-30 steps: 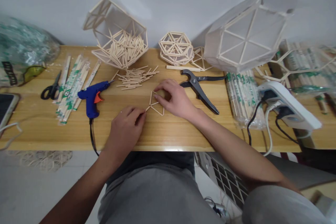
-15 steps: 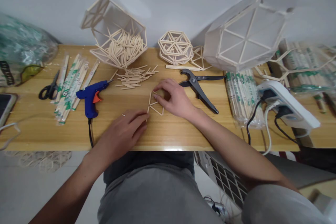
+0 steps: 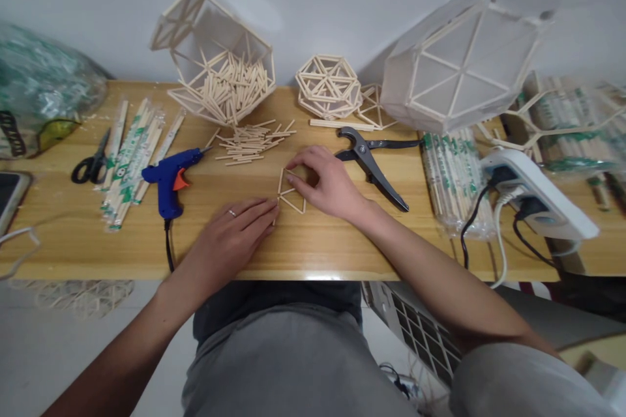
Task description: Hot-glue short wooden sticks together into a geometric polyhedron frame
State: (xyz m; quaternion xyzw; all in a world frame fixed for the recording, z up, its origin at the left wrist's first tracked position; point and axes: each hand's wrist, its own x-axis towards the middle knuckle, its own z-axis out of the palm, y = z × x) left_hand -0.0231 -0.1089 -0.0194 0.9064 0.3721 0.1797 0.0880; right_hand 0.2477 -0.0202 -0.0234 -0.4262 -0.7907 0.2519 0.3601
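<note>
A small flat frame of wooden sticks [image 3: 294,209], joined into triangles, lies on the table between my two hands. My right hand [image 3: 325,184] is closed, its thumb and index finger pinching the frame's upper corner. From the left, my left hand [image 3: 239,229] has its fingers pressed together on the frame's lower-left stick, covering part of it. A ring shows on one finger of this hand. Beyond the hands lies a loose pile of short wooden sticks [image 3: 252,142]. Right of my right hand rest dark cutting pliers [image 3: 364,156].
A blue glue gun [image 3: 169,182] and scissors [image 3: 92,159] lie left, near wrapped chopsticks [image 3: 130,166]. Stick-built polyhedra [image 3: 328,88] stand along the wall, one basket-like form [image 3: 178,81] holding many sticks. A white power strip [image 3: 542,192] with cables sits right.
My left hand has moved slightly up along the frame's left stick, its fingers now flatter over it. My right hand keeps its pinch on the upper corner.
</note>
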